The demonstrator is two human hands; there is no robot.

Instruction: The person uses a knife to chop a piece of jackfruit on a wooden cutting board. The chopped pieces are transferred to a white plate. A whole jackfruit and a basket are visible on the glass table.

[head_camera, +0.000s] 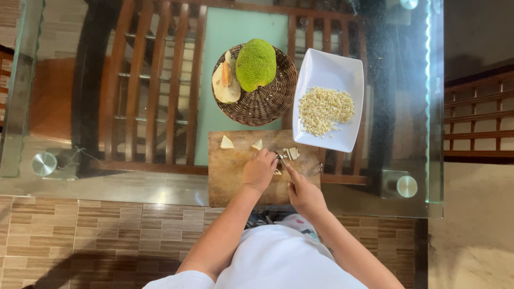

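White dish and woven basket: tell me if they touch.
Cannot tell. In the head view the white dish edge meets the woven basket rim, with no plain gap or contact.

**Around the cutting board: basket, plate, glass table**

A round woven basket [262, 104] sits at the far middle of the glass table [64, 176]. In it a bumpy green fruit [256, 64] lies on the right, touching a pale cut fruit piece [225, 84] on the left. Just right of the basket stands a white rectangular plate [329, 67], tilted slightly, carrying a heap of small pale chopped bits [324, 109]. Wooden chairs [155, 80] show through the glass. Tan floor tiles [91, 241] fill the near left.
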